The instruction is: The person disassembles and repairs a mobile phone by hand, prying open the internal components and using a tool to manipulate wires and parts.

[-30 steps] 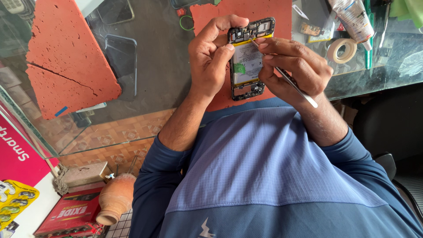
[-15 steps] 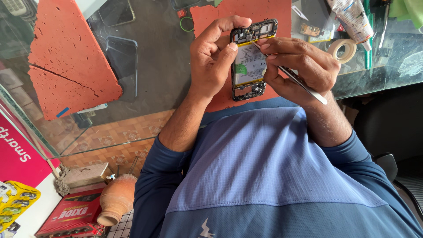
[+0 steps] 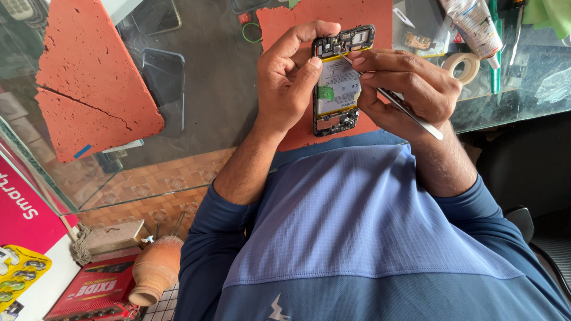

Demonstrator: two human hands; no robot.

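Opened phone [image 3: 336,89] gripped in left hand [image 3: 288,83], right hand [image 3: 404,89] pinching tweezers [image 3: 404,110] onto it

A phone repair shop: glass counter [image 3: 196,119], opened phone [image 3: 337,83], tweezers [image 3: 410,113], tape roll [image 3: 466,66], glue tube [image 3: 476,24].

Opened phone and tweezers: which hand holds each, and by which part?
The left hand grips the opened phone by its long edges. The right hand pinches the tweezers near the front, tips at the phone's top.
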